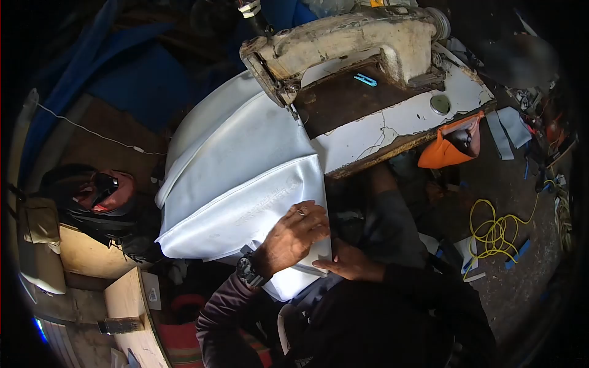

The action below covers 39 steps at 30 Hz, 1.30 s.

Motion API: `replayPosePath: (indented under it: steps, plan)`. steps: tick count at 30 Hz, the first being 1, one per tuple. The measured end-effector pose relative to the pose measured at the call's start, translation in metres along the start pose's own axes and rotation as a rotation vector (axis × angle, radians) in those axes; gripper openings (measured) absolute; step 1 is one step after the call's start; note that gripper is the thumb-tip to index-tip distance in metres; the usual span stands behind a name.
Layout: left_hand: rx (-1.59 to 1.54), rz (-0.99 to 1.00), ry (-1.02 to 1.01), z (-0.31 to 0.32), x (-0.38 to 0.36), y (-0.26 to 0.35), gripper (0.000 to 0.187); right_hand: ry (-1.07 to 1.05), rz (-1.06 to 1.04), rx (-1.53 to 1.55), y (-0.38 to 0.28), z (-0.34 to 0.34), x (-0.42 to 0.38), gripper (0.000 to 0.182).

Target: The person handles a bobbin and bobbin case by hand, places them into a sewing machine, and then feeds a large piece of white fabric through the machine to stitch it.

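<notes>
A large sheet of white leather-like material (239, 165) drapes from under the head of an old sewing machine (343, 43) down toward my lap. My left hand (294, 236), with a wristwatch and a ring, lies flat on the near edge of the sheet, pressing it. My right hand (350, 262) touches the sheet's near right corner from the side, fingers pinching its edge. The sheet's far end is hidden under the machine's needle area.
The machine stands on a cracked white table (405, 119) with a small blue clip (365, 80) on it. An orange pouch (451, 150) hangs off its edge. A yellow cord (494, 230) lies on the floor at right. Wooden boards (126, 300) and a helmet (98, 193) are at left.
</notes>
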<state>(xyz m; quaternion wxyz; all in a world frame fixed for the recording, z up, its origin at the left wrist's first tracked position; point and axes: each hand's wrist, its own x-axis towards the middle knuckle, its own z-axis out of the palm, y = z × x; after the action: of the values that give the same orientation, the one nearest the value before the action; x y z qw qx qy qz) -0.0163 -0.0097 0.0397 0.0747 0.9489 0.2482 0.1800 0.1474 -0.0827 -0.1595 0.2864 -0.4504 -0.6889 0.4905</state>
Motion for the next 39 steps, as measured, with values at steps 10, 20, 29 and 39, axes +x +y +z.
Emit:
replayPosePath:
  steps: [10, 20, 29, 39]
  plan:
    - [-0.55, 0.065, -0.066, -0.038, 0.033, -0.006, 0.022, -0.43, -0.671, 0.327, -0.144, -0.054, -0.002, 0.049]
    - [-0.907, 0.019, -0.045, -0.013, 0.03, -0.014, 0.026, 0.416, -0.733, -0.638, -0.135, -0.188, 0.087, 0.029]
    - [-0.47, -0.083, 0.157, -0.032, 0.032, -0.03, 0.036, 0.305, -0.804, -0.927, -0.111, -0.146, 0.106, 0.033]
    - [0.295, -0.013, 0.03, -0.008, 0.028, -0.124, 0.045, 0.332, -0.649, -0.903, -0.132, -0.126, 0.092, 0.038]
